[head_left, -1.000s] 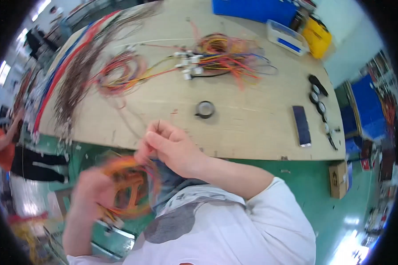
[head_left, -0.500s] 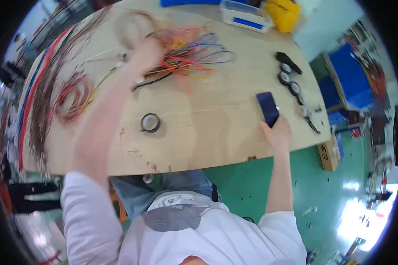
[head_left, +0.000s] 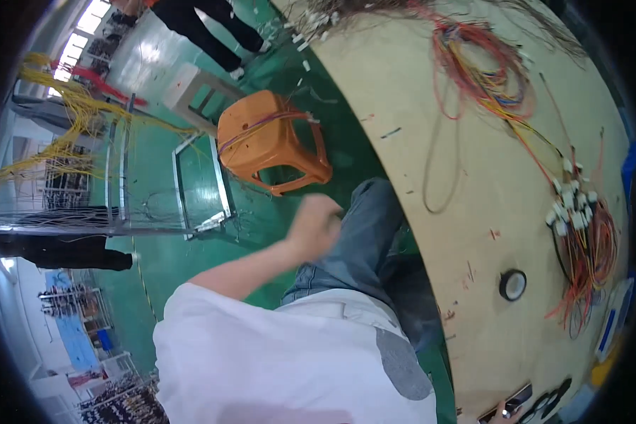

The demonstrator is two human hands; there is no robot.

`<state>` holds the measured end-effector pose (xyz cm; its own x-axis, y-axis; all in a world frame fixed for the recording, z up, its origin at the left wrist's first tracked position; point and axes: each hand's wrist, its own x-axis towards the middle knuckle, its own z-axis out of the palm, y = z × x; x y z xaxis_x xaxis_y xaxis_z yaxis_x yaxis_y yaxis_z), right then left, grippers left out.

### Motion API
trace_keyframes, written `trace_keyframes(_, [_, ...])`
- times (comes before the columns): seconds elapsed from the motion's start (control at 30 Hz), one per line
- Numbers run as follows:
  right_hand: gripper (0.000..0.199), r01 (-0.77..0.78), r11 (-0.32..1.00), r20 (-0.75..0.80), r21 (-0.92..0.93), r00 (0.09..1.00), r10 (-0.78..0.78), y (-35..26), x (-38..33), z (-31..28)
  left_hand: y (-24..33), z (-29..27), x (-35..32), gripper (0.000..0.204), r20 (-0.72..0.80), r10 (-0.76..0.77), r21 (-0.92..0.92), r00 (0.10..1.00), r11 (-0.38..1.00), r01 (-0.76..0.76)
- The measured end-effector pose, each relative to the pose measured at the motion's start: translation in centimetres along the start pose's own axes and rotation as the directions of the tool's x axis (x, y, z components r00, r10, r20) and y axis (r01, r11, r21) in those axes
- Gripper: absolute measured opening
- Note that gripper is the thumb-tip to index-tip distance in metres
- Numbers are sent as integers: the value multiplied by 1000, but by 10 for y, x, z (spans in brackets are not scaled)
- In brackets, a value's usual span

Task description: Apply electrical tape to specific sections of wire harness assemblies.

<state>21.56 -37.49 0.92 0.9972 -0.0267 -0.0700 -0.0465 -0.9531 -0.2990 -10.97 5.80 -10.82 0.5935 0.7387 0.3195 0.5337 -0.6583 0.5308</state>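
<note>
My left hand (head_left: 314,226) is off the table, above my jeans and beside an orange plastic stool (head_left: 251,131). Motion smears its fingers, so whether anything is in them does not show. Down at the lower right, my right hand (head_left: 502,413) grips a dark phone (head_left: 520,396) at the table's edge, partly cut off by the picture's rim. A roll of black tape (head_left: 504,285) lies on the wooden table (head_left: 473,311). Beyond it is a bundle of coloured wires (head_left: 598,247) with white connectors (head_left: 572,208) at one end.
Coiled wires (head_left: 484,67) and loose brown wires (head_left: 396,6) lie farther along the table. Thin wires cross the orange stool. Behind it stand a pale stool (head_left: 201,92) and a metal frame (head_left: 177,177). A person in dark trousers (head_left: 208,28) stands past the table corner.
The view has swung left, bringing the stools and floor into sight. My left hand has come away from the wires on the table to beside the orange stool. My right hand keeps the phone.
</note>
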Motion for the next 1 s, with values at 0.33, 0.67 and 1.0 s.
trace_keyframes(0.33, [65, -57, 996, -44, -69, 998, 54, 85, -6, -10, -311, 24, 151, 56, 241, -433, 954, 868, 272, -129])
trace_keyframes(0.67, [26, -84, 983, -352, -163, 936, 22, -4, -53, 42, -527, -44, 126, 32, 393, -77, 631, 917, 747, -208])
trace_keyframes(1.0, [80, -347, 933, 66, 99, 938, 341, 61, -14, 10, -378, -154, 27, 25, 417, -812, 0, 408, 449, 894])
